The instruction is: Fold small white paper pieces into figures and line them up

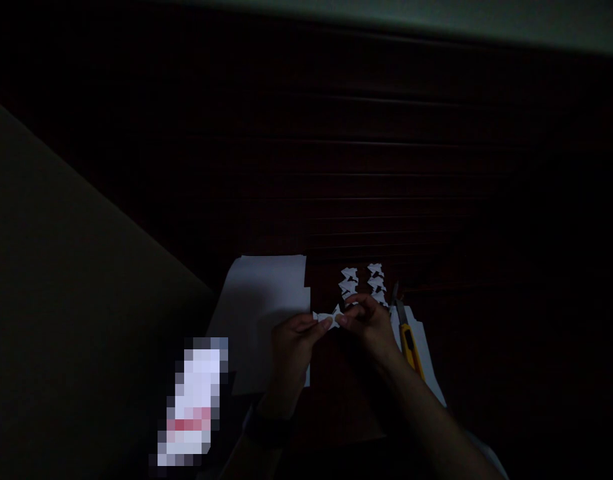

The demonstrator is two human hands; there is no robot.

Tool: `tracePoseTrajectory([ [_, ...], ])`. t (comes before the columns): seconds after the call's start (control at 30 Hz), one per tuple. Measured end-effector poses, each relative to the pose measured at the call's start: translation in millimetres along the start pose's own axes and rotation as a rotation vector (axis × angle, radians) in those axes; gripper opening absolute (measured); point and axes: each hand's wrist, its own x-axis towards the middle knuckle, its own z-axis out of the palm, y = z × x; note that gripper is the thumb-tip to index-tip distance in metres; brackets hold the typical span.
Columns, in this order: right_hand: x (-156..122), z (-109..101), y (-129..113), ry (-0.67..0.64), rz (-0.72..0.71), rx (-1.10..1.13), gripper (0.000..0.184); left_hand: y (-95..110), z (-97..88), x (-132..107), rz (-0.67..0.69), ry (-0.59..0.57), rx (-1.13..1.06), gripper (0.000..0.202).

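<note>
The scene is very dark. My left hand (293, 347) and my right hand (369, 327) meet over a dark wooden table and pinch a small folded white paper piece (326, 319) between their fingertips. Both hands have fingers closed on it. Just beyond the hands lie two short rows of small folded white paper pieces (362, 283). A sheet of white paper (266, 300) lies under and left of my left hand.
A yellow utility knife (409, 343) rests on another white sheet (429, 363) right of my right hand. A blurred white and pink object (193, 407) lies at lower left. A dim tan surface (61, 320) fills the left side.
</note>
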Motion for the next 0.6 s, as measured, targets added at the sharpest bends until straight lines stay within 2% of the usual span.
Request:
tracePoseTrajectory([
  [0.2, -0.1, 1.2, 1.6, -0.028, -0.048, 0.002, 0.027, 1.6, -0.3, -2.4, -0.014, -0.008, -0.071, 0.017],
  [0.37, 0.6, -0.3, -1.1, 0.013, -0.092, -0.016, 0.027, -0.1, 0.8, -4.4, -0.063, -0.132, -0.101, 0.017],
  [0.5, 1.9, -1.8, -3.1, 0.038, -0.116, -0.077, 0.027, -1.3, 2.3, -4.0, -0.038, -0.103, -0.102, 0.017],
  [0.6, 3.7, -6.4, -7.5, 0.008, -0.117, -0.131, 0.030, 3.4, 0.2, -0.6, -0.045, -0.212, -0.073, 0.019],
])
